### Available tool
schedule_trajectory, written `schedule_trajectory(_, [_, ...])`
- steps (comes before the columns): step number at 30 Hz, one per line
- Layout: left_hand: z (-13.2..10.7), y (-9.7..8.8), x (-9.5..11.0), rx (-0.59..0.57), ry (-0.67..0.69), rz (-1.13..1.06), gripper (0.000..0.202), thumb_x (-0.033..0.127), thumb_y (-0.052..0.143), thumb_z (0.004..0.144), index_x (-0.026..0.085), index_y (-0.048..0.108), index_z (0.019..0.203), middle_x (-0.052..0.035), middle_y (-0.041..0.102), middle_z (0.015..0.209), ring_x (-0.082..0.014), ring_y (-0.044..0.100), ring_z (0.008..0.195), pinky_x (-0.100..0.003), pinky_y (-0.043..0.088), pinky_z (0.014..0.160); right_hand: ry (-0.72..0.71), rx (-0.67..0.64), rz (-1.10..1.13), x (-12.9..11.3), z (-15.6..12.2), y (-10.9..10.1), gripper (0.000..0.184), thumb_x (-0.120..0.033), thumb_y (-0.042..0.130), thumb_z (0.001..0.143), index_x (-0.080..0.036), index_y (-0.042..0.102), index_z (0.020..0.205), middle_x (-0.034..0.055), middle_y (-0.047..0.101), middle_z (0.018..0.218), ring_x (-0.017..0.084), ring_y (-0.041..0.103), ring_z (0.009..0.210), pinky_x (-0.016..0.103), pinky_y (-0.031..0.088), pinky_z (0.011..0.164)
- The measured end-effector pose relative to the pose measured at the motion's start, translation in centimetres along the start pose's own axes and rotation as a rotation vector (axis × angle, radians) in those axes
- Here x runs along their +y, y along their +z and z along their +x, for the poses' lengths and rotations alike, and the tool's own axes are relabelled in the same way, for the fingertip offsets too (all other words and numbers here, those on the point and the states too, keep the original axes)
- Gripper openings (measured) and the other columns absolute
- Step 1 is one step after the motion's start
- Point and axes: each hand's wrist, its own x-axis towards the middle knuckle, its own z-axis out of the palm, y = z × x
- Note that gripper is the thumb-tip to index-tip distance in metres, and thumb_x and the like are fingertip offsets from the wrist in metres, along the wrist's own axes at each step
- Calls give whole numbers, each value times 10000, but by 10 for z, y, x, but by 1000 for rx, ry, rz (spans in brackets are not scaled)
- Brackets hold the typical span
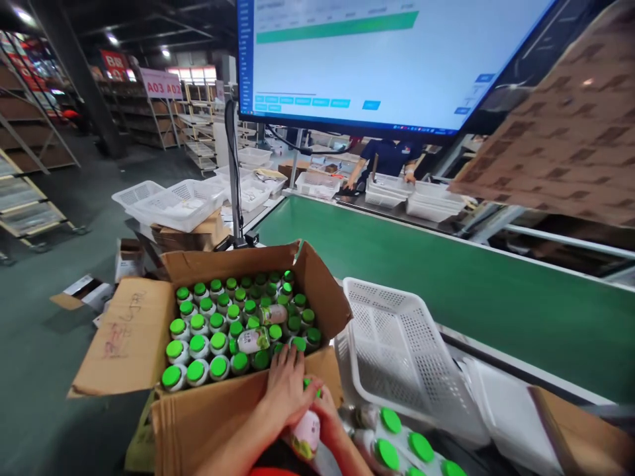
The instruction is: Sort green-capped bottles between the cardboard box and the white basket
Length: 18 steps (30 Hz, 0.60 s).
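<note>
My left hand (288, 385) reaches over the near flap of an open cardboard box (213, 406). Its fingers stretch out towards a green-capped bottle (297, 344) at the box's near edge, and its thumb lies against the bottle my right hand holds. My right hand (326, 408) is closed near the cap of that bottle (305, 433), which has a pink and green label and tilts in front of me. Rows of upright bottles with green caps fill the box. Two labelled bottles (253, 340) lie on their sides on top of the rows.
Right of the box stands a white perforated basket (391, 350), with several green-capped bottles (387, 453) nearer to me. A green conveyor belt (421, 264) runs behind. A monitor (347, 66) hangs above. Across the belt, a person (389, 158) stands by stacked white baskets (431, 201).
</note>
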Motion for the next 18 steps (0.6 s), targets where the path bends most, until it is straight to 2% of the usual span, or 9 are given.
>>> schedule_trajectory(2, [-19, 1, -13, 23, -34, 37, 738, 547, 513, 1102, 142, 357, 1699, -117, 166, 1790, -349, 83, 1703, -637, 147, 1449, 27, -42, 2, -1, 1, -1, 542, -478, 939, 473, -229, 747, 914, 55, 693, 864, 220, 627, 770, 314, 507, 698])
schedule_trajectory(4, [-36, 2, -29, 77, -114, 80, 742, 557, 489, 1122, 116, 340, 1699, -165, 169, 1783, -391, 97, 1696, -701, 143, 1431, 64, -85, 4, -2, 2, -1, 589, -512, 966, 482, -244, 756, 963, 50, 703, 873, 208, 630, 740, 311, 506, 687])
schedule_trajectory(7, [-48, 4, -47, 160, -211, 141, 666, 499, 427, 1155, 67, 401, 1662, -236, 314, 1727, -442, 312, 1621, -715, 281, 1393, 116, -132, 50, 0, 4, -2, 620, -510, 1000, 489, -256, 746, 993, 48, 721, 903, 218, 689, 793, 318, 546, 749])
schedule_trajectory(10, [-47, 7, -55, 198, -223, 172, 616, 494, 474, 1155, 76, 499, 1607, -224, 417, 1673, -435, 485, 1496, -667, 435, 1328, 142, -167, 102, 4, 8, -4, 590, -498, 1013, 500, -257, 765, 978, 56, 728, 930, 246, 733, 854, 350, 576, 799])
schedule_trajectory(14, [-55, 6, -64, 256, -222, 203, 612, 564, 476, 1158, 151, 528, 1607, -165, 442, 1674, -404, 420, 1564, -658, 394, 1364, 155, -173, 121, 6, 11, -10, 565, -489, 1019, 499, -286, 798, 978, 55, 732, 938, 273, 749, 865, 386, 592, 792])
schedule_trajectory(18, [-85, 4, -101, 369, -274, 251, 650, 602, 327, 1157, 184, 532, 1611, -140, 398, 1708, -404, 362, 1602, -664, 427, 1336, 150, -159, 105, 3, 10, -6, 574, -503, 1013, 497, -286, 792, 980, 63, 728, 935, 273, 747, 866, 384, 580, 795])
